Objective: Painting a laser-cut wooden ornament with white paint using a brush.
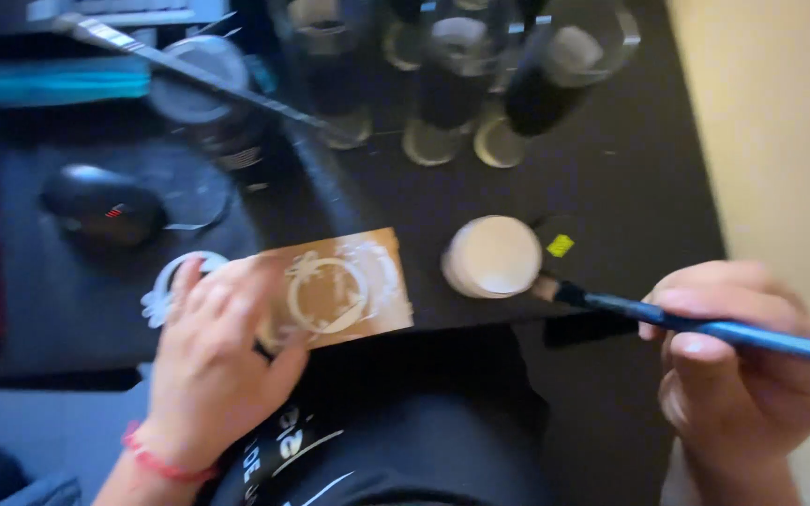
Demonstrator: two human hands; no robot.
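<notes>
My left hand [213, 361] presses down on the left end of a brown card [349, 286] painted with a white circular ornament, at the front edge of a black table [611, 178]. A white cut-out stencil [169, 286] lies under the fingers beside the card. My right hand [738, 365] holds a blue-handled paintbrush [705, 328] whose tip rests at the edge of a small open pot of white paint [494, 255], just right of the card.
Several glass jars [442, 84] and a dark bottle [541, 89] stand at the back of the table. A black computer mouse [100, 206] lies at the left, with a round tin [201, 80] and a long metal ruler [199, 75] behind it. A pale wall [780, 122] is at the right.
</notes>
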